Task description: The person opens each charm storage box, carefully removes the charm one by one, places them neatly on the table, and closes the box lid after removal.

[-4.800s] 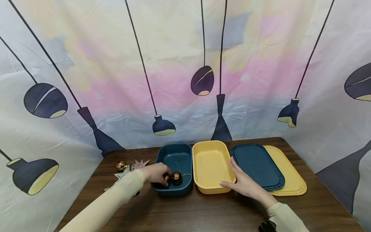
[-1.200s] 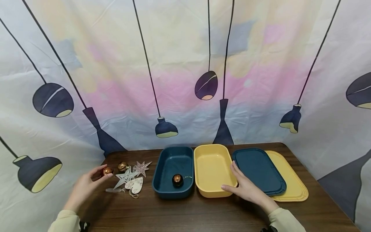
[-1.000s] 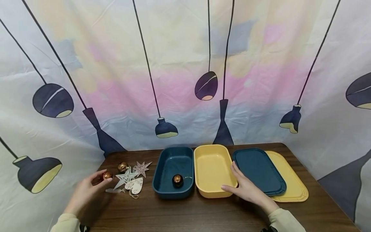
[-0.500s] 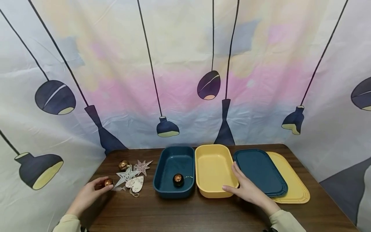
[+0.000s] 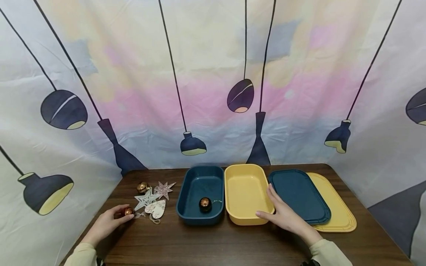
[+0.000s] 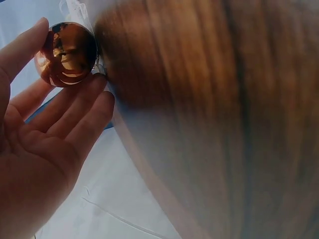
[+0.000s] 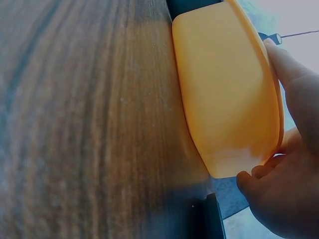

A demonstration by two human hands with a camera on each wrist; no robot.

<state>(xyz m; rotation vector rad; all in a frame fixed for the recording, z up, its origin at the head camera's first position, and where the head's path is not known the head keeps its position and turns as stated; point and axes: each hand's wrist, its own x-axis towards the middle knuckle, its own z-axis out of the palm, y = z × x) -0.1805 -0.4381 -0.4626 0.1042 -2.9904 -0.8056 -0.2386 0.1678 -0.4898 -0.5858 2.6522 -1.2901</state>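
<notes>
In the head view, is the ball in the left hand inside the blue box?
No, the left hand holds this ball outside the blue box, close to the white star.

Head view: from above, facing forward and down, farthest back of the three; takes in most of the table (image 5: 199,245) and the printed backdrop (image 5: 206,55). Left wrist view: close up beside the left hand (image 6: 50,139), table turned nearly upright at right; shares the copper ball (image 6: 67,55) with head view. Right wrist view: likewise close, table at left; shares the yellow box (image 7: 229,94) and right hand (image 7: 295,174) with head.
</notes>
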